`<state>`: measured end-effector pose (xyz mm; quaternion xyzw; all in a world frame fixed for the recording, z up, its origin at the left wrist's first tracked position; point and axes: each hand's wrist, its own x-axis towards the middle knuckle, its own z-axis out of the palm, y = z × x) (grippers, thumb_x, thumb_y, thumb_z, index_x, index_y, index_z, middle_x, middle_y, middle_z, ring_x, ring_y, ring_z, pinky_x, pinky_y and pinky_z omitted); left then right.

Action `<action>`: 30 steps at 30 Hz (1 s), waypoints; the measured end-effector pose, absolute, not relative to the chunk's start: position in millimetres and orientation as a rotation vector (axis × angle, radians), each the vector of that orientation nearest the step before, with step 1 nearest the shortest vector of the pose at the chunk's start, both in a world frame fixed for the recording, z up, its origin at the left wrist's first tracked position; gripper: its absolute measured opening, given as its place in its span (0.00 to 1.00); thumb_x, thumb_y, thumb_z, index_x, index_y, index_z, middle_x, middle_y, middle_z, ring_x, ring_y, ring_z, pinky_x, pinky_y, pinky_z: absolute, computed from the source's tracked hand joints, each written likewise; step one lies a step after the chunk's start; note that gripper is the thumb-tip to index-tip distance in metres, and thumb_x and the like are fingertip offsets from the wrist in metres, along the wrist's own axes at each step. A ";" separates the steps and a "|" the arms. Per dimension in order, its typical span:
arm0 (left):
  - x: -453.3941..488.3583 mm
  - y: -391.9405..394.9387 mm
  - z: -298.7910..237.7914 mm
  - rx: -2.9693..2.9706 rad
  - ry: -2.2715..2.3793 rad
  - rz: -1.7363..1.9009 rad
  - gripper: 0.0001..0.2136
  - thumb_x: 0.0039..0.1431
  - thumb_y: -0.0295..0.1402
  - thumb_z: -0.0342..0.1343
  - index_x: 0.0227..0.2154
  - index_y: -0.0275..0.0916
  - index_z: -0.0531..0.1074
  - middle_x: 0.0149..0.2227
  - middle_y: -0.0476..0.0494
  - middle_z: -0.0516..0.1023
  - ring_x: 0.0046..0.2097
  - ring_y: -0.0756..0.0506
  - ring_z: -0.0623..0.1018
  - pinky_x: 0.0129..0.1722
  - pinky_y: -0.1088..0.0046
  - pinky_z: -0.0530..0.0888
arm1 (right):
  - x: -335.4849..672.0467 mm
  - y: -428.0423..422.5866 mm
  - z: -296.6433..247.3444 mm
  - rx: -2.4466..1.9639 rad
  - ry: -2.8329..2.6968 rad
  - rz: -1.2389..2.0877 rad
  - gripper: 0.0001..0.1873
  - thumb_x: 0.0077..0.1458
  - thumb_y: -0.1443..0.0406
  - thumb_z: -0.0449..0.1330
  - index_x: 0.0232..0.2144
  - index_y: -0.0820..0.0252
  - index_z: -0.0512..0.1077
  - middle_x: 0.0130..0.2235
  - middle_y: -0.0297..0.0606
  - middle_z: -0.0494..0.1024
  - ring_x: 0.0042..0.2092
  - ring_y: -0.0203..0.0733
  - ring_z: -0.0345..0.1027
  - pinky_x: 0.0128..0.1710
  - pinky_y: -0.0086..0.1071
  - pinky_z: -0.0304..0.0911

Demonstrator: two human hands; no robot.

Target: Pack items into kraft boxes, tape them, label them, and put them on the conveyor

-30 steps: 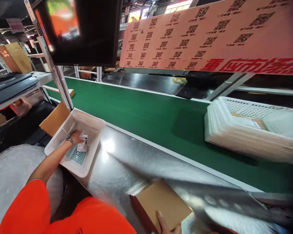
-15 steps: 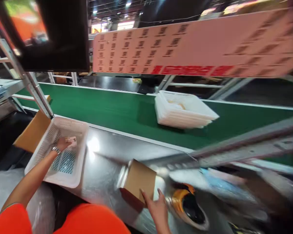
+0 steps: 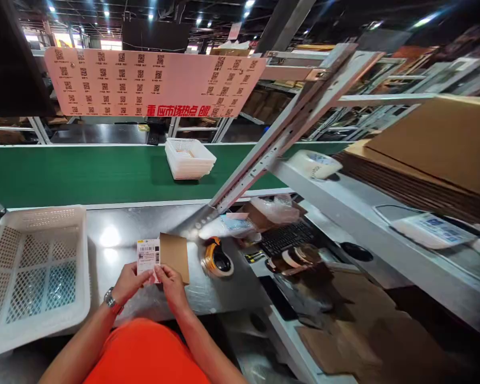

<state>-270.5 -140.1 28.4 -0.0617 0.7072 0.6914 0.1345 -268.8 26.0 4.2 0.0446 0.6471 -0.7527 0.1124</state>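
Observation:
My left hand (image 3: 127,282) and my right hand (image 3: 168,280) meet over the steel table (image 3: 112,240), both pinching a small white boxed item with a barcode label (image 3: 148,256). Right behind it a small brown cardboard box (image 3: 175,256) lies on the table, touching my right fingers. A watch sits on my left wrist. The white perforated basket (image 3: 32,266) stands to my left, and nothing shows inside it.
A green conveyor belt (image 3: 84,173) runs behind the table and carries a stack of white baskets (image 3: 189,158). A yellow tape dispenser (image 3: 218,260), a keyboard (image 3: 286,237), plastic bags and tape rolls lie right of the box. Flat cardboard sheets (image 3: 432,149) are stacked on the right shelf. A slanted metal strut (image 3: 272,138) crosses the middle.
My left hand lifted the small boxed item out of the white basket and brought it in front of me. My right hand left the cardboard box and joined it. The view swung right.

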 end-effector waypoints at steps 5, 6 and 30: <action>-269.4 -111.6 18.4 -0.225 2.017 1.940 0.16 0.53 0.44 0.71 0.35 0.35 0.87 0.35 0.37 0.90 0.31 0.43 0.82 0.29 0.71 0.74 | -247.9 48.4 2.9 0.411 1.610 -2.369 0.31 0.42 0.34 0.79 0.31 0.53 0.85 0.34 0.38 0.87 0.35 0.47 0.77 0.39 0.39 0.72; -268.9 -105.5 17.9 -0.246 2.014 1.948 0.15 0.53 0.42 0.71 0.36 0.35 0.87 0.35 0.37 0.90 0.31 0.43 0.82 0.29 0.71 0.74 | -242.3 54.6 3.6 0.450 1.574 -2.392 0.30 0.42 0.36 0.81 0.32 0.53 0.87 0.36 0.39 0.89 0.37 0.47 0.79 0.41 0.39 0.73; -227.9 68.1 26.9 -0.202 1.912 1.953 0.25 0.46 0.49 0.76 0.38 0.32 0.86 0.40 0.29 0.90 0.34 0.40 0.86 0.30 0.68 0.79 | -170.2 231.5 11.0 0.532 1.499 -2.534 0.34 0.37 0.39 0.84 0.35 0.58 0.88 0.40 0.46 0.91 0.45 0.54 0.86 0.48 0.44 0.80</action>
